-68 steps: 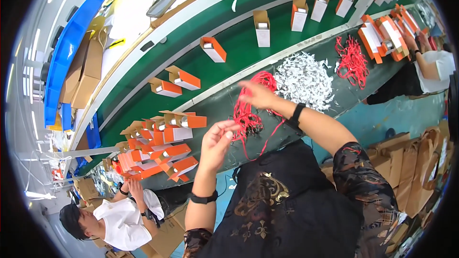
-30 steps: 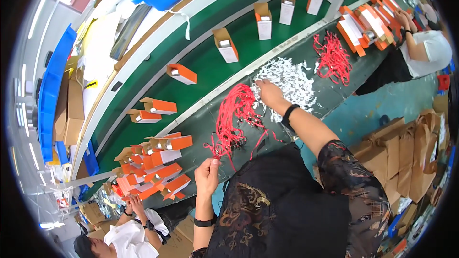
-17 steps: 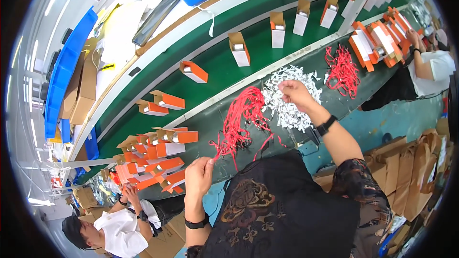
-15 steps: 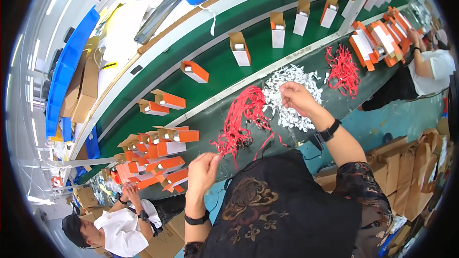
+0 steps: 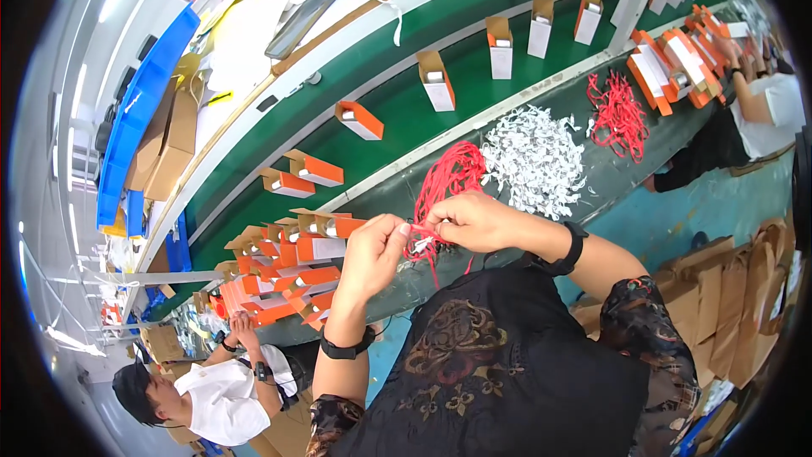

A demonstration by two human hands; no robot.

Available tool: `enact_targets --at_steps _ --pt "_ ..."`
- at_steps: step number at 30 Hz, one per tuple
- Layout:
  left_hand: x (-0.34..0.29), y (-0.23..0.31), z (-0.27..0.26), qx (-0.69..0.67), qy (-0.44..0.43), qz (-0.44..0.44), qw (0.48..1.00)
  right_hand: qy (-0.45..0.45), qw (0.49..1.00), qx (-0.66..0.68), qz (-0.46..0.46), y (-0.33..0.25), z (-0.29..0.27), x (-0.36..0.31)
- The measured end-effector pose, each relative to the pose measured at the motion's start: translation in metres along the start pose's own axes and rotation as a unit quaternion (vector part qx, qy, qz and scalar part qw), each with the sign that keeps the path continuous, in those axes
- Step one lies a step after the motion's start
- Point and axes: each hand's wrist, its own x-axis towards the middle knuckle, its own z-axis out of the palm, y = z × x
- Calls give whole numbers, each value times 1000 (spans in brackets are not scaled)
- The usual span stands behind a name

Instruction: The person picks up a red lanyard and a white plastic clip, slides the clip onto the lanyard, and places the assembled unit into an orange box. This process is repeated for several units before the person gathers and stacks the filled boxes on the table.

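In front of my chest, both hands are pinched close together with a red cord (image 5: 414, 229) running between them. My left hand (image 5: 375, 256) is closed on the cord. My right hand (image 5: 475, 222) has its fingertips closed at the same spot; exactly what they grip is partly hidden. A small white piece (image 5: 420, 245) shows just below the fingertips. Behind my hands lies a tangled pile of red cords (image 5: 457, 167). Beside it, to the right, is a heap of small white pieces (image 5: 534, 161), too small to make out singly.
Upright orange-and-white boxes (image 5: 436, 87) stand along the green conveyor belt (image 5: 389, 127). More boxes (image 5: 288, 254) crowd at left, near a seated person (image 5: 211, 398). Another red cord pile (image 5: 617, 114) lies at right, before a second person (image 5: 765, 106). Brown cardboard (image 5: 719, 305) stands behind, at right.
My right hand has moved from over the white heap down and left to meet my left hand. The left hand has risen slightly to the right. A white piece now shows at the cord.
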Motion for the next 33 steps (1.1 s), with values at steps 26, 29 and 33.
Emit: enact_targets --at_steps 26,29,33 --pt "-39 -28 8 77 203 8 976 -146 980 132 -25 -4 29 32" --pt "-44 -46 28 -355 79 5 932 -227 883 411 -15 -7 42 42" --pt "-45 -42 51 -677 199 -139 694 156 958 57 -233 -14 72 80"
